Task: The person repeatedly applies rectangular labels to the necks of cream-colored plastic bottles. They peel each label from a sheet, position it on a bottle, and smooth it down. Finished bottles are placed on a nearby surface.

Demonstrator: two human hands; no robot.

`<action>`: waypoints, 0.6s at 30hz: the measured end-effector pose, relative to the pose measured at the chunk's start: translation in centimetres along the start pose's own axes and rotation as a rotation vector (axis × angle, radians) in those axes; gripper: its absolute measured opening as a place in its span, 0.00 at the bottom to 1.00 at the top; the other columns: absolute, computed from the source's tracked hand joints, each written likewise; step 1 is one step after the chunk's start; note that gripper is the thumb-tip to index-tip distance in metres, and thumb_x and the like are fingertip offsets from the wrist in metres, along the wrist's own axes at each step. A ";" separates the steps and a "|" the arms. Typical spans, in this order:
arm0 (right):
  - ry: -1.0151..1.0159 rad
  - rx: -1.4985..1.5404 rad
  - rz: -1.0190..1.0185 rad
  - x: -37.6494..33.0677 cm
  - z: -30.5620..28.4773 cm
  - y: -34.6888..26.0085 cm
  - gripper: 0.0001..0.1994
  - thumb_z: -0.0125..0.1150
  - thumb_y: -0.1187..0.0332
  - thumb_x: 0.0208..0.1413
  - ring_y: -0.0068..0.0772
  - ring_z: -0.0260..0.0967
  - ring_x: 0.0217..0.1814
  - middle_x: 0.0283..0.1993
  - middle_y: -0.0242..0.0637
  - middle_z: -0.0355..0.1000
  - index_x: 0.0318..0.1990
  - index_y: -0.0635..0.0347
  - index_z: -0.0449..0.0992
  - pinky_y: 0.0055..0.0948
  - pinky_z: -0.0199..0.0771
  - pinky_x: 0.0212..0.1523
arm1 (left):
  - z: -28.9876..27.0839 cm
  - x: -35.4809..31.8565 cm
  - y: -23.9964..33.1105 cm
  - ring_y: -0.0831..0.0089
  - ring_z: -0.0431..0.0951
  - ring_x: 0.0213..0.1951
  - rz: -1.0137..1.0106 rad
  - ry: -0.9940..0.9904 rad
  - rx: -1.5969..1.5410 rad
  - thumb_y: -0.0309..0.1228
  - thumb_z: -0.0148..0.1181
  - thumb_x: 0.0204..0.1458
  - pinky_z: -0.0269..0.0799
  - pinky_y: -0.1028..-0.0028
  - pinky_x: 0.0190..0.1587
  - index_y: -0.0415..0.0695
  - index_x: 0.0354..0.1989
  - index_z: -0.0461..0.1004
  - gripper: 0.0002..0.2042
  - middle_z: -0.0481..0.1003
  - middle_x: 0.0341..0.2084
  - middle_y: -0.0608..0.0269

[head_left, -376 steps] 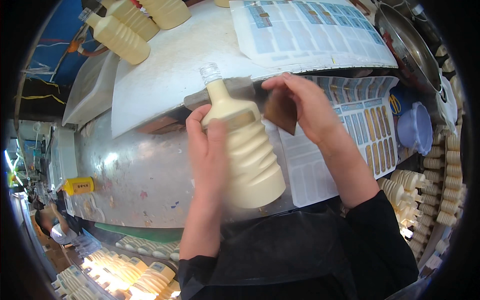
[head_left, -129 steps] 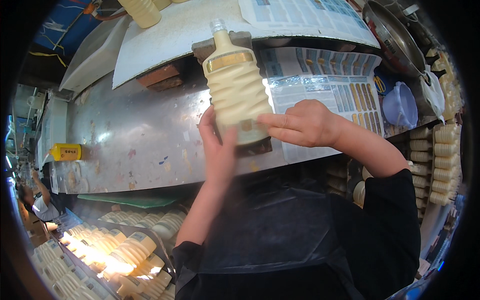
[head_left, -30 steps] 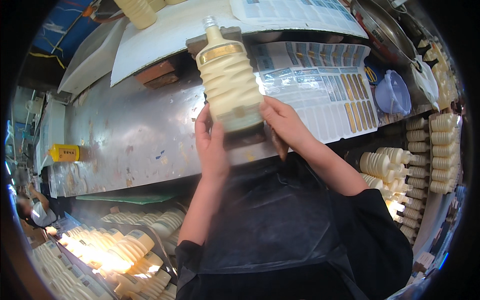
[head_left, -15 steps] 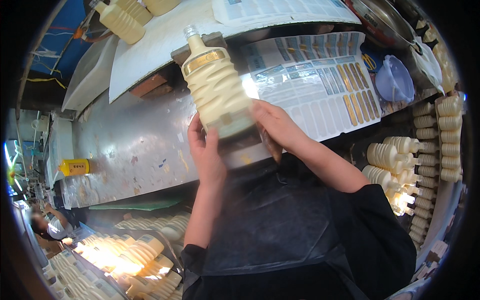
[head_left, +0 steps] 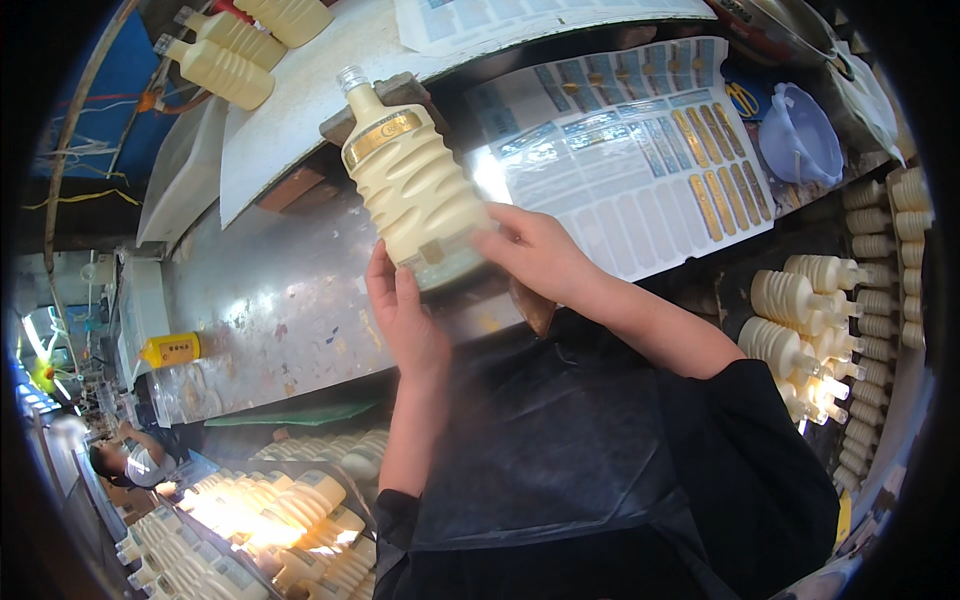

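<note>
A cream, ribbed bottle (head_left: 415, 195) with a clear threaded neck tilts away from me over the metal worktop. A gold label crosses its shoulder, and a pale band with a small square patch runs near its base. My left hand (head_left: 408, 325) grips its lower left side, thumb in front. On the lower right side, my right hand (head_left: 535, 255) presses its fingers against the band; some fingertips are hidden or blurred. Behind the bottle's neck sits a grey-brown block (head_left: 340, 125). To the right lies a sheet of labels (head_left: 625, 225), with gold strips and several vacated outlines.
Several cream bottles (head_left: 225, 75) lie on the white board (head_left: 330, 50) at the far left. A lilac bucket (head_left: 798, 140) and yellow-handled scissors (head_left: 742, 98) are at right. A yellow bottle (head_left: 172, 350) lies left. Stacked bottles flank me; another person (head_left: 145, 460) is far left.
The view has shifted slightly. The bottle remains between both hands, a little further left in the picture. My right fingers have shifted along its lower edge.
</note>
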State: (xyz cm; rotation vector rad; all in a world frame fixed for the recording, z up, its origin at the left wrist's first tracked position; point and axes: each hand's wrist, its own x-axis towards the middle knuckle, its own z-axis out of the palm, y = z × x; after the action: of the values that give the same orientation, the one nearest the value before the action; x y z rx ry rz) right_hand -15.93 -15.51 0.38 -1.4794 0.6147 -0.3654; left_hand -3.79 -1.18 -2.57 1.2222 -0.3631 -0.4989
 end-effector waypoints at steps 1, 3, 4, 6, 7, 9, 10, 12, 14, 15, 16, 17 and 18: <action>0.000 0.003 0.005 0.0 0.0 -0.1 0.20 0.58 0.62 0.66 0.15 0.67 0.32 0.31 0.28 0.75 0.60 0.63 0.75 0.22 0.71 0.35 | -0.1 0.0 -0.1 0.68 0.70 0.63 0.002 -0.001 -0.006 0.31 0.50 0.70 0.65 0.65 0.68 0.40 0.67 0.63 0.19 0.69 0.62 0.57; 0.000 0.008 0.009 0.0 0.0 0.0 0.20 0.59 0.62 0.66 0.15 0.68 0.33 0.33 0.29 0.76 0.60 0.64 0.75 0.22 0.71 0.36 | -0.1 0.0 -0.2 0.68 0.70 0.63 0.004 0.009 0.003 0.31 0.50 0.70 0.65 0.65 0.68 0.40 0.67 0.62 0.19 0.69 0.62 0.57; 0.001 0.009 0.008 0.0 0.0 0.0 0.20 0.59 0.62 0.66 0.15 0.68 0.33 0.34 0.29 0.76 0.60 0.64 0.75 0.22 0.71 0.36 | -0.1 0.0 -0.3 0.68 0.70 0.63 0.005 0.013 0.005 0.31 0.50 0.70 0.65 0.65 0.67 0.40 0.67 0.62 0.20 0.69 0.62 0.57; 0.003 0.013 0.003 0.0 0.1 0.2 0.21 0.59 0.62 0.66 0.15 0.69 0.34 0.35 0.30 0.77 0.61 0.64 0.75 0.22 0.72 0.37 | -0.1 0.0 -0.3 0.68 0.70 0.63 0.006 0.017 0.006 0.31 0.50 0.70 0.66 0.65 0.67 0.40 0.67 0.62 0.20 0.69 0.62 0.57; 0.005 0.014 0.000 0.0 0.1 0.3 0.21 0.59 0.62 0.66 0.15 0.69 0.35 0.36 0.31 0.77 0.61 0.64 0.75 0.22 0.72 0.38 | 0.0 0.0 -0.3 0.68 0.70 0.63 0.007 0.018 0.004 0.31 0.50 0.70 0.66 0.65 0.67 0.40 0.67 0.62 0.20 0.69 0.62 0.57; 0.000 0.021 -0.001 0.0 0.1 0.3 0.21 0.59 0.61 0.66 0.16 0.69 0.36 0.38 0.31 0.78 0.62 0.64 0.74 0.22 0.72 0.39 | 0.1 0.0 -0.3 0.68 0.70 0.63 0.007 0.017 -0.003 0.32 0.50 0.70 0.66 0.65 0.67 0.40 0.67 0.62 0.20 0.69 0.62 0.57; -0.007 0.026 0.001 0.0 0.1 0.2 0.22 0.59 0.61 0.67 0.16 0.70 0.37 0.39 0.31 0.78 0.63 0.64 0.74 0.22 0.73 0.39 | 0.1 0.0 -0.3 0.68 0.70 0.63 0.007 0.017 -0.007 0.32 0.50 0.70 0.66 0.65 0.67 0.40 0.67 0.62 0.20 0.69 0.62 0.57; -0.015 0.041 0.003 -0.1 0.1 0.1 0.22 0.58 0.62 0.67 0.17 0.70 0.39 0.41 0.32 0.78 0.64 0.64 0.73 0.22 0.73 0.42 | 0.0 0.0 -0.3 0.68 0.70 0.63 0.005 0.017 -0.009 0.32 0.50 0.70 0.66 0.65 0.67 0.40 0.67 0.62 0.20 0.69 0.62 0.57; -0.011 0.063 0.000 -0.1 0.3 0.4 0.22 0.56 0.62 0.68 0.18 0.70 0.42 0.45 0.34 0.78 0.65 0.64 0.72 0.23 0.73 0.45 | 0.0 0.0 -0.3 0.67 0.70 0.63 -0.007 0.017 -0.019 0.32 0.51 0.70 0.65 0.65 0.67 0.40 0.68 0.61 0.21 0.68 0.63 0.57; 0.005 0.064 -0.026 -0.1 0.4 0.9 0.22 0.55 0.64 0.69 0.19 0.70 0.44 0.47 0.35 0.77 0.66 0.64 0.71 0.24 0.72 0.47 | 0.0 -0.1 -0.2 0.67 0.69 0.64 -0.019 0.019 -0.029 0.32 0.51 0.69 0.65 0.64 0.68 0.40 0.69 0.61 0.22 0.68 0.63 0.56; 0.024 0.065 -0.053 -0.1 0.4 1.4 0.22 0.54 0.65 0.69 0.20 0.70 0.46 0.49 0.36 0.77 0.67 0.64 0.70 0.24 0.72 0.49 | 0.1 0.0 -0.1 0.66 0.69 0.64 -0.032 0.019 -0.037 0.31 0.52 0.69 0.64 0.63 0.68 0.40 0.70 0.60 0.23 0.67 0.64 0.56; 0.043 0.066 -0.080 -0.3 0.4 1.6 0.22 0.52 0.66 0.70 0.21 0.70 0.48 0.51 0.36 0.77 0.67 0.64 0.69 0.25 0.72 0.51 | 0.3 -0.1 0.2 0.64 0.66 0.66 -0.040 0.006 -0.036 0.30 0.53 0.67 0.61 0.63 0.69 0.39 0.71 0.58 0.26 0.65 0.66 0.54; 0.011 0.065 -0.074 -0.7 -0.1 1.6 0.22 0.51 0.67 0.69 0.22 0.70 0.50 0.52 0.37 0.76 0.68 0.64 0.69 0.26 0.71 0.52 | 0.7 -0.2 0.7 0.62 0.64 0.68 -0.048 -0.006 -0.036 0.28 0.54 0.64 0.58 0.62 0.71 0.38 0.73 0.55 0.29 0.62 0.68 0.52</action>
State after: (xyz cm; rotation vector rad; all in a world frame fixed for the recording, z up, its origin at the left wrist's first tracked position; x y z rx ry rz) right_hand -16.73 -15.05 -1.10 -1.4416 0.5534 -0.4476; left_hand -4.23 -1.43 -1.64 1.1973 -0.3293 -0.5489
